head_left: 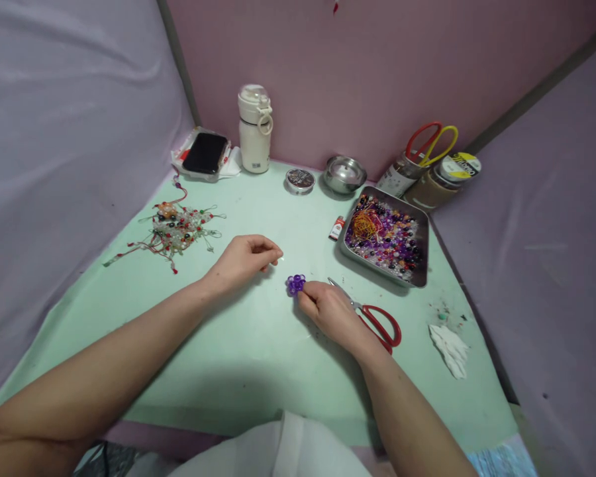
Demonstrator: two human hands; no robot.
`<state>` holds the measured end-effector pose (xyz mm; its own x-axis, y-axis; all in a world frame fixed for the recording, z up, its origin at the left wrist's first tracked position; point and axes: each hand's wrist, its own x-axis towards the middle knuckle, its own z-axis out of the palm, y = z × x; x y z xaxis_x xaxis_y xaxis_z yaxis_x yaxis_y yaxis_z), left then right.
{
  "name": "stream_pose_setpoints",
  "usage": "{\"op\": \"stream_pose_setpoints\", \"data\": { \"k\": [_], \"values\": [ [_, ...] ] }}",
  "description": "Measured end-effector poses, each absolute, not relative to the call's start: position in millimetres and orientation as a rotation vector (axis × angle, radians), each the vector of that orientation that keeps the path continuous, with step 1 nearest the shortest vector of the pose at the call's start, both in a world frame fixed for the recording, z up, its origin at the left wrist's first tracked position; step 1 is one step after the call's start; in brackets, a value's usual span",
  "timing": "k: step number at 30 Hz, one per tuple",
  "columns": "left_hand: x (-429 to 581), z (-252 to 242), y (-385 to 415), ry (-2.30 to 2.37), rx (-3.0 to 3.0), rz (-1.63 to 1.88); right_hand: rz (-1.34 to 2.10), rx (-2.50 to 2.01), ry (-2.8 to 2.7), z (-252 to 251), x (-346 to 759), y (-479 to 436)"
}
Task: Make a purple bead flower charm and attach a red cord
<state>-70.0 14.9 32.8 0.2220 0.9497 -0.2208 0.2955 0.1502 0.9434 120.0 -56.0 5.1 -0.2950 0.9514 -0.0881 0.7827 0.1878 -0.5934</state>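
A small cluster of purple beads (295,285) is pinched in the fingertips of my right hand (330,311), just over the table. My left hand (246,258) is closed in a pinch to the left of it and slightly farther back. Something tiny and pale shows at those fingertips, too small to name. Red-handled scissors (380,324) lie partly behind my right hand and wrist, blades pointing to the back left.
A metal tray (417,275) of mixed beads stands at right, a small red-and-white box (336,228) beside it. Behind are a steel bowl (345,175), a spool (300,180), a bottle (255,132), a phone (206,154) and jars (437,189). Beaded strings (176,228) lie left, crumpled tissue (449,351) right.
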Motion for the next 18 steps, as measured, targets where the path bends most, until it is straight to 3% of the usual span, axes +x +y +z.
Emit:
{"op": "stream_pose_setpoints", "data": {
  "k": [7,18],
  "values": [
    [-78,43,9,1.372,1.906,0.371,0.785,-1.651,-2.177,5,120,-56],
    [-71,36,0,1.339,2.062,0.336,0.773,-1.659,-2.200,7,119,-56]
  ]
}}
